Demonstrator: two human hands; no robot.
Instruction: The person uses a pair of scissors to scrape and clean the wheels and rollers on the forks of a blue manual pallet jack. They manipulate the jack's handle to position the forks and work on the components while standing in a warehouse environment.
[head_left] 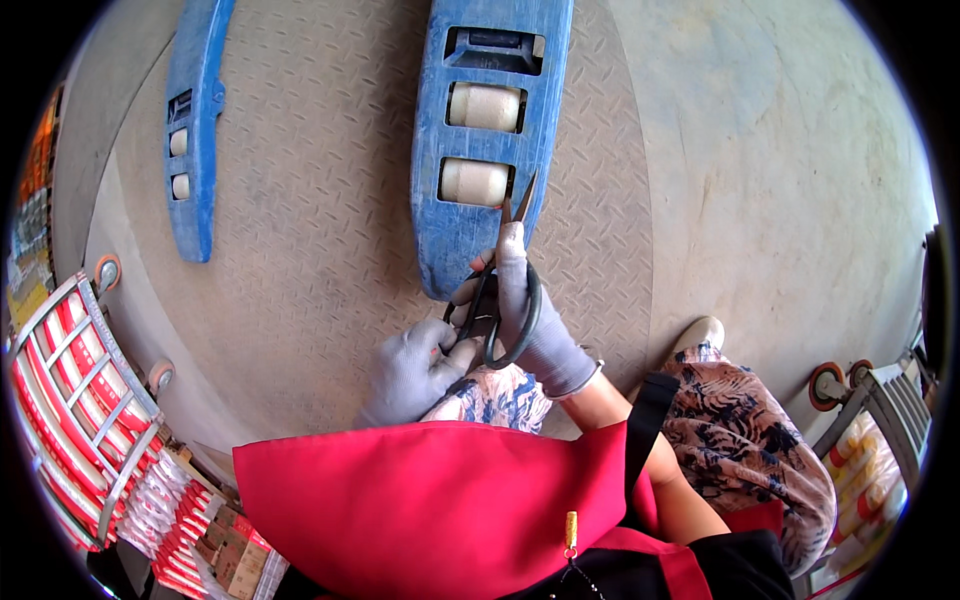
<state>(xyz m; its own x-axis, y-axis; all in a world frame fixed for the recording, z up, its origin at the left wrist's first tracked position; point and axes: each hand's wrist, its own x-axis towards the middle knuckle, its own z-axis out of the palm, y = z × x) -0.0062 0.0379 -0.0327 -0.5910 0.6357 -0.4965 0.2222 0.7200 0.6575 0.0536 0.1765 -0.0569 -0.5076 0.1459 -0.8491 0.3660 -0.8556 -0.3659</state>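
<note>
My right hand (541,338), in a grey glove with a whitish thumb, grips a pair of scissors (526,197) with dark looped handles. The blades point away from me and stand slightly apart, over the near end of a blue pallet jack fork (458,233). Close by the handles, on their left side, is my left hand (408,368), also gloved in grey. Its fingers are curled with thumb and forefinger together; whatever they hold, if anything, is hidden. Pale rollers (475,183) sit in openings of the fork.
Another blue fork (190,225) lies to the left on the patterned metal plate (310,200). Carts stand on both sides: a grey-framed cart (100,400) with red and white packages at left, a grey cart (893,400) at right. My red apron (430,500) spreads below my hands.
</note>
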